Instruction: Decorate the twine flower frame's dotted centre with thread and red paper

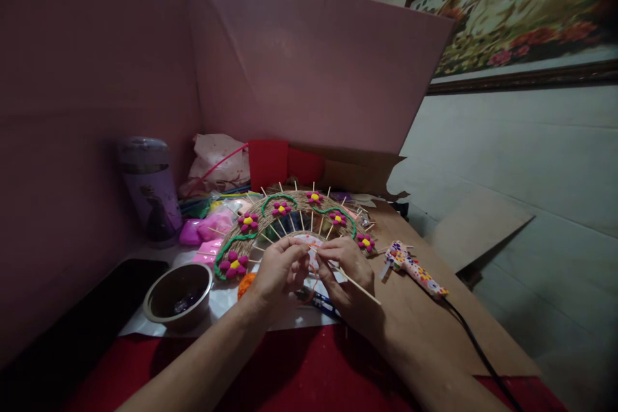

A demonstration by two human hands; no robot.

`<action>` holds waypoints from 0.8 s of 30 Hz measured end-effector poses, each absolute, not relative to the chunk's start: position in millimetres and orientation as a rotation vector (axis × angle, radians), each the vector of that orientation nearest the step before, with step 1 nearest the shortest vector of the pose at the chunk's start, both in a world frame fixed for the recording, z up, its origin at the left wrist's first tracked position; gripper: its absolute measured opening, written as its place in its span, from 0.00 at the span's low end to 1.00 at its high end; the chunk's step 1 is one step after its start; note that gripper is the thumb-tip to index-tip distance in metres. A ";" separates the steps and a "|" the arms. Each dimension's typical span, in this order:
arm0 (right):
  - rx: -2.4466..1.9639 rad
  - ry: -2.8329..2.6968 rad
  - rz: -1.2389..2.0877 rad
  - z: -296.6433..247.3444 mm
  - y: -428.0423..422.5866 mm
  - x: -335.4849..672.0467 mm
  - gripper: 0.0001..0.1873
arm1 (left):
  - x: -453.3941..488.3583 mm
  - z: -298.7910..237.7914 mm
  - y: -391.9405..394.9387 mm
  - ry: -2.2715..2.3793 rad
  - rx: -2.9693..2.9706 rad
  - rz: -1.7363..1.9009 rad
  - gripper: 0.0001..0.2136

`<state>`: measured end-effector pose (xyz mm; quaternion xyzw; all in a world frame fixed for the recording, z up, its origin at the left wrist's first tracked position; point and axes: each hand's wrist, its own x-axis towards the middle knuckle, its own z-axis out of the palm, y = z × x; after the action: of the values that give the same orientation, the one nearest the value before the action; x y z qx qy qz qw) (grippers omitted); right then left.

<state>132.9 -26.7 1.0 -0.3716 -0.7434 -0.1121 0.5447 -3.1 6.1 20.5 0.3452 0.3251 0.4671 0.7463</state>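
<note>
**Pink cardboard walls, a twine fan under two pinching hands**

Pink cardboard sheets fence off the back and left of a table that is laid with red cloth, white paper and a brown board. On it lies a woven twine fan. It is a half-round of jute wound through spread wooden sticks, trimmed with green cord and pink clay flowers.

Just in front of its hub, the left hand pinches the upper end of a bamboo skewer with narrowed fingers. The right hand is closed on the same skewer a little lower, and its tail juts out to the right. An orange thread loops below the fingers, but I cannot tell which hand holds it.

The fan looks light but fragile. Its sticks are thin and likely to snap, and the flowers would probably pop off, so the jute band or the hub is the safer place to hold it. The skewer is stiff and smooth and is best pinched close to the working end.

A patterned glue gun lies to the right, a metal bowl and a purple tumbler to the left.
</note>
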 end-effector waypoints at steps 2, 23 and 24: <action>-0.881 -1.773 -0.261 0.6 -26.4 133.2 0.07 | -2.9 20.7 5.5 0.707 0.763 1.019 0.07; -0.855 -1.789 -0.288 0.0 -25.8 133.8 0.09 | -2.9 18.0 7.8 0.723 0.794 1.039 0.09; -0.857 -1.798 -0.287 0.1 -25.7 133.9 0.09 | -2.8 18.4 7.5 0.723 0.789 1.035 0.09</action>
<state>133.9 -25.7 0.1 -0.3597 -0.7547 -0.1205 0.5352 -2.8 7.5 18.4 0.3590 0.3292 0.4712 0.7353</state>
